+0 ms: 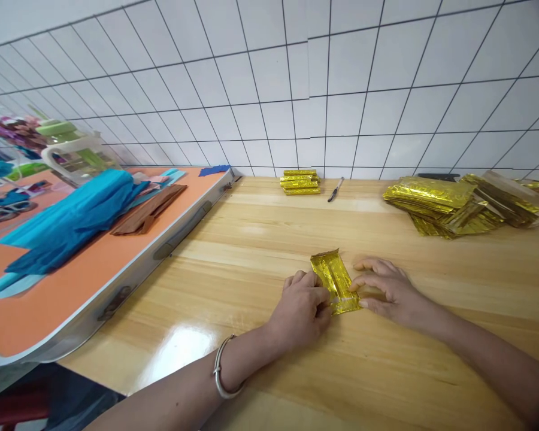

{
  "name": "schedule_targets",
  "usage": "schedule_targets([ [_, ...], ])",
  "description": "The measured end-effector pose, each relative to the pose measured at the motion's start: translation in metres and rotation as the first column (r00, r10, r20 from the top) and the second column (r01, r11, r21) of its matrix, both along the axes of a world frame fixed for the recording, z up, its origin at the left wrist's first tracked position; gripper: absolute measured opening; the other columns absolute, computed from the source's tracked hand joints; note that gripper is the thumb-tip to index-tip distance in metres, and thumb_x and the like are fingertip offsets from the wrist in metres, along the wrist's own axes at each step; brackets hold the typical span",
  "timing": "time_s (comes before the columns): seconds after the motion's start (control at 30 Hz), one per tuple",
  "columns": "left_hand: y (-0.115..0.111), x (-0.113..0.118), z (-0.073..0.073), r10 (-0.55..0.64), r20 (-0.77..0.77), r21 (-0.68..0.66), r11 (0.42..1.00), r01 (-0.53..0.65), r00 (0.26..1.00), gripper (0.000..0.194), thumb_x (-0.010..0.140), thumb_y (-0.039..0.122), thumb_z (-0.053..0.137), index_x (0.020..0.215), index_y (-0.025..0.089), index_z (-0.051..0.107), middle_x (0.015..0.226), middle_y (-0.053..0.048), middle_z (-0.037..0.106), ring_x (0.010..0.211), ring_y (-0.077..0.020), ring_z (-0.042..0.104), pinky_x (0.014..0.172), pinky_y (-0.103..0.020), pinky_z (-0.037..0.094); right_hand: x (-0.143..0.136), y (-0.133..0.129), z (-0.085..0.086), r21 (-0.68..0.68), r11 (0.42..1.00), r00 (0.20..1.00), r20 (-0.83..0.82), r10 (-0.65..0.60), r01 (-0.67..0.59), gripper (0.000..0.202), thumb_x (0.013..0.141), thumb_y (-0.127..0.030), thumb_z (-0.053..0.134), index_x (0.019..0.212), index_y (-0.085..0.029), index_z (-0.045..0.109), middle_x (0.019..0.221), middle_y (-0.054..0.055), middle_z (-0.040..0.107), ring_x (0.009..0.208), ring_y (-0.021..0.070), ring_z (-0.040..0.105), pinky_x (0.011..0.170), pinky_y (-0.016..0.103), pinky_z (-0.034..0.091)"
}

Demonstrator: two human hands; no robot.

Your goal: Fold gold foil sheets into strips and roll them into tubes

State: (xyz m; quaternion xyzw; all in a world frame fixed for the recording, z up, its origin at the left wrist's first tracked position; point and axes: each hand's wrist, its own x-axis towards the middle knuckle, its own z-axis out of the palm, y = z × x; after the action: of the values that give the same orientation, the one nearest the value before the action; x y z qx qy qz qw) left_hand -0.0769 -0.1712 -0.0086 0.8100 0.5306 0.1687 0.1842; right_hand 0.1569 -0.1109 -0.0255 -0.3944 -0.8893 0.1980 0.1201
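A shiny gold foil piece with creases lies on the wooden table in front of me. My left hand has its fingers curled at the foil's left and lower edge, gripping it there; a bangle is on that wrist. At the right edge of the foil is my right hand, its fingers apart and the fingertips at or near the foil. Folded gold strips are stacked by the wall. A larger pile of flat gold foil pieces lies at the back right.
A pen rests near the tiled wall. On the left, an orange-topped table with a pale raised edge bears blue fabric, brown folded material and a green-lidded bottle. A dark object lies behind the gold pile.
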Motion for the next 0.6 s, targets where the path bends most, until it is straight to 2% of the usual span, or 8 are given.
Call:
schedule_targets([
  [0.17,-0.007,0.002,0.000,0.053,-0.007,0.082,0.995,-0.052,0.999,0.006,0.075,0.020,0.056,0.077,0.018,0.051,0.091,-0.004,0.050,0.088,-0.0199,0.044,0.076,-0.033,0.036,0.000,-0.001,0.002,-0.002,1.000,1.000,0.004,-0.012,0.012,0.027,0.077,-0.043,0.057,0.102,-0.033,0.064,0.126,0.004,0.047,0.119,0.0289,0.038,0.096,0.048,0.030],
  [0.23,-0.010,0.002,-0.001,-0.011,-0.032,0.136,0.991,0.015,0.999,0.009,0.076,0.014,0.053,0.084,0.019,0.053,0.095,-0.004,0.052,0.090,-0.0194,0.044,0.078,-0.033,0.035,0.000,-0.001,0.002,-0.004,1.000,1.000,0.001,-0.014,0.014,0.027,0.077,-0.042,0.058,0.102,-0.033,0.064,0.126,0.004,0.047,0.119,0.0287,0.038,0.096,0.048,0.030],
  [0.37,-0.013,0.003,-0.001,-0.201,-0.133,0.185,0.957,0.223,0.971,0.031,0.081,0.007,0.048,0.106,0.025,0.055,0.102,-0.002,0.055,0.094,-0.0193,0.046,0.080,-0.033,0.035,-0.001,-0.001,0.002,-0.009,1.000,1.000,-0.012,-0.014,0.014,0.028,0.077,-0.042,0.058,0.103,-0.033,0.063,0.126,0.005,0.047,0.119,0.0289,0.038,0.096,0.048,0.030],
  [0.47,-0.013,0.003,0.003,-0.283,-0.176,0.196,0.929,0.315,0.943,0.031,0.089,0.014,0.045,0.117,0.024,0.051,0.108,-0.003,0.056,0.098,-0.0195,0.046,0.084,-0.033,0.036,-0.001,-0.001,0.001,-0.010,1.000,1.000,-0.020,-0.008,0.007,0.027,0.077,-0.041,0.058,0.103,-0.033,0.063,0.126,0.005,0.046,0.119,0.0284,0.038,0.097,0.048,0.030],
  [0.6,-0.016,0.006,0.007,-0.354,-0.272,0.182,0.894,0.409,0.895,0.026,0.092,0.017,0.041,0.116,0.018,0.051,0.113,-0.005,0.055,0.100,-0.0196,0.047,0.088,-0.033,0.037,-0.001,-0.001,0.002,-0.013,1.000,0.999,-0.032,-0.015,0.014,0.027,0.076,-0.041,0.059,0.101,-0.032,0.063,0.125,0.004,0.047,0.118,0.0283,0.039,0.096,0.047,0.031],
])
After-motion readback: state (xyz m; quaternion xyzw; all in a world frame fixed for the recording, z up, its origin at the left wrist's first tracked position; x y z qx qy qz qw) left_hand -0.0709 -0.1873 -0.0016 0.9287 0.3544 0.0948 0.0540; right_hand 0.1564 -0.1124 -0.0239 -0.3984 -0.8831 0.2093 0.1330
